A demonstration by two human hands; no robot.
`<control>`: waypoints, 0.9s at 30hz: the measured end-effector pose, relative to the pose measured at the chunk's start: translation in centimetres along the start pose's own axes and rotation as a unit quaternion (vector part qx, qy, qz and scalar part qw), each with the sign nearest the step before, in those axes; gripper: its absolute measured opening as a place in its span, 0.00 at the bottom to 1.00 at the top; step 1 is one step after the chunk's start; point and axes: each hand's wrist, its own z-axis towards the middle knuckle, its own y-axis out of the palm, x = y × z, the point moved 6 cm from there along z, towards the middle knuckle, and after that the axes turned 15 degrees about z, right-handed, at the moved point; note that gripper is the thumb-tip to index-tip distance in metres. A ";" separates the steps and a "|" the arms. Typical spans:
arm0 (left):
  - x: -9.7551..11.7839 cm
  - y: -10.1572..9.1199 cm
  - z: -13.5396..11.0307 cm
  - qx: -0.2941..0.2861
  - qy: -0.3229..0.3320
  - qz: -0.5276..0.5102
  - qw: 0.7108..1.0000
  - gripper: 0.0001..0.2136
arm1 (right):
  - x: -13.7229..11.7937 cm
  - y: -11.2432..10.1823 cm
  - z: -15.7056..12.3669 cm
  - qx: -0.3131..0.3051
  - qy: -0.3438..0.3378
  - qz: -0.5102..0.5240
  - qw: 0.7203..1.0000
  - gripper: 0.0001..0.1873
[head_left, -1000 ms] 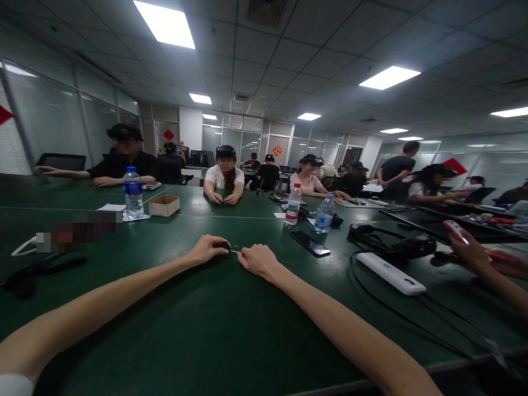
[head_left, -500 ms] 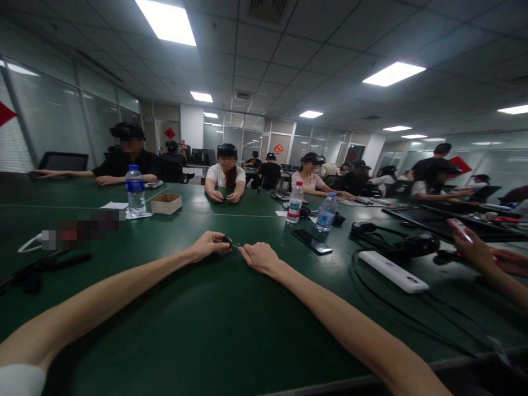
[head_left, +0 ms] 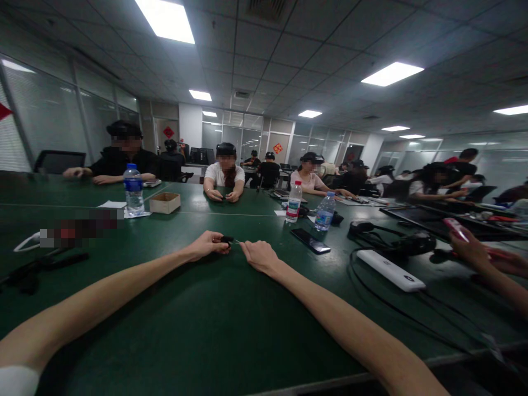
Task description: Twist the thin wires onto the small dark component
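Both arms reach over the green table (head_left: 198,330). My left hand (head_left: 207,245) is closed in a pinch on a small black object (head_left: 226,239), too small to name. A thin, pale, pin-like piece (head_left: 236,242) shows between this object and my right hand (head_left: 260,257). The fingers of my right hand are pressed together at the outer end of that thin piece; its tip is hidden there. The two hands are a short gap apart, just above the tabletop.
A phone (head_left: 311,241) lies right of my hands, near two bottles (head_left: 293,203). Farther right are a white power bank (head_left: 390,269), cables and a black headset (head_left: 408,242). A cardboard box (head_left: 165,203) and a bottle (head_left: 133,191) stand left. A neighbour's hand (head_left: 470,247) holds a red phone.
The black object in my left hand has turned to lie flatter. My hands otherwise stay nearly in place. At the far left, a person's arm has drawn in.
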 end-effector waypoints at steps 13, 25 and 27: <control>-1.5 -1.5 1.1 0.104 -0.037 -0.048 0.993 0.11 | 3.5 -0.7 0.4 0.071 0.097 0.043 0.992 0.36; -0.6 -0.5 1.4 0.053 0.005 0.046 0.998 0.07 | 7.6 -1.3 0.4 0.098 0.166 0.026 0.981 0.35; 0.0 -0.2 1.6 0.034 0.010 0.092 0.995 0.06 | 7.6 -1.1 0.5 0.095 0.165 0.018 0.982 0.35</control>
